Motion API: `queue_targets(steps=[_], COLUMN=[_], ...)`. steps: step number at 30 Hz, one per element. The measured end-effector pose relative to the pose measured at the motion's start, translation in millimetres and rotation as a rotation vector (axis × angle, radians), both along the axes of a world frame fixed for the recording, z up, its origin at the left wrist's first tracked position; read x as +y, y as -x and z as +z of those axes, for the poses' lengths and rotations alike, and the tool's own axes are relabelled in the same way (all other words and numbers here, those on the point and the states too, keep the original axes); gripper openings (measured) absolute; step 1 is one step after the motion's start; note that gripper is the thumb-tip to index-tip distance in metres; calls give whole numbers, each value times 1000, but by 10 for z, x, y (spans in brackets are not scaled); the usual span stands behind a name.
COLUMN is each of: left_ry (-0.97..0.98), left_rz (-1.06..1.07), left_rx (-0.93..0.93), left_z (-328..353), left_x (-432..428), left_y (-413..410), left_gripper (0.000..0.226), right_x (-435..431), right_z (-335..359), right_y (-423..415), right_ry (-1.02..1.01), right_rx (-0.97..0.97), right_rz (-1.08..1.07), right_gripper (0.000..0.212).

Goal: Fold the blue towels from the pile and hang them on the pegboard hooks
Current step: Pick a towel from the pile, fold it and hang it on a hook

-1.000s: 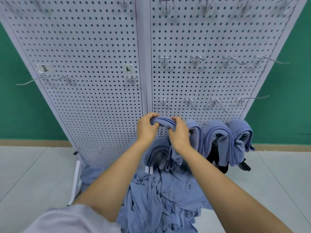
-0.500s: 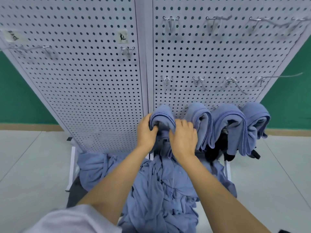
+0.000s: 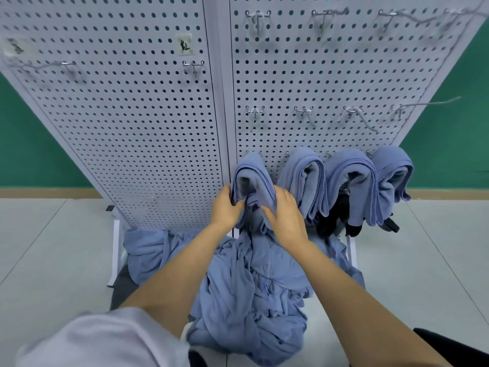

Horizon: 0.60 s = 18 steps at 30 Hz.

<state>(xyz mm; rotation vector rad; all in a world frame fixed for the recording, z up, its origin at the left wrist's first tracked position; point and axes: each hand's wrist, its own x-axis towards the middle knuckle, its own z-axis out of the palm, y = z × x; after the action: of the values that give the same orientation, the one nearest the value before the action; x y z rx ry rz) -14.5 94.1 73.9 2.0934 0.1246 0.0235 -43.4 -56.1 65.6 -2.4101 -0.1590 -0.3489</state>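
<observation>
My left grip (image 3: 226, 207) is curled round the left hanging edge of the folded towel (image 3: 251, 176), fingertips tucked into the cloth. My right grip (image 3: 284, 215) wraps the right hanging half, fingers bent over it. Both pinch the towel below its fold; neither is spread.

A second ago I had the same towel by its top, held up in front of the bottom row of hooks. Half a second ago it was going over the hook, with my grips at its sides. Now its fold is draped over the leftmost hook of that row, which the cloth hides, and my grips have slid down to the hanging ends. I judge that the hanging itself is done and that I am only evening the two halves.

Just to the right hang three more folded towels (image 3: 352, 181), side by side on the same row, so this one makes four. Something black (image 3: 336, 215) dangles beneath two of them; I cannot tell what it is.

Above, the pegboard (image 3: 132, 128) has a row of bare hooks (image 3: 255, 112), and another row higher up. Below my wrists the pile (image 3: 251, 287) of loose blue towels lies on the floor (image 3: 53, 247) at the foot of the board, and it looks large. By my reckoning the task is well short of finished: once I let go, the next towel comes from that pile and goes to the row above.
</observation>
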Motion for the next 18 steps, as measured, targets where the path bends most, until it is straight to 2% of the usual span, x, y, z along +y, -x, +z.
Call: queue_targets(steps=[3,6,9,11,13,15,18], left_ry=[-32,-43,-65,-118,-162,-227,-291], left_rz=[27,60,48,22,17,-7,0], left_rx=[75,207,349,441,520,563,581], left_z=[-23,-186,-525,-783,-1002,-1219,-1410], left_x=[-1,-17,-36,-66,-94,-106,-134], left_y=[179,433,744,958,1155,1270,1370], left_gripper=[36,36,9,19,6,33,48], right_x=[-159,-333,-509,-595,-636,-632,-529], right_z=[0,-155,-514,-774,-1025,-1217,-1356], right_y=[165,408,720,947,1120,1207,1170], right_ry=[13,37,13,12,42,52,48], right_rx=[71,189,409,565,666,736,787], right_rz=[48,63,97,88,81,74,80], right_gripper=[53,43,34,31,27,23,12])
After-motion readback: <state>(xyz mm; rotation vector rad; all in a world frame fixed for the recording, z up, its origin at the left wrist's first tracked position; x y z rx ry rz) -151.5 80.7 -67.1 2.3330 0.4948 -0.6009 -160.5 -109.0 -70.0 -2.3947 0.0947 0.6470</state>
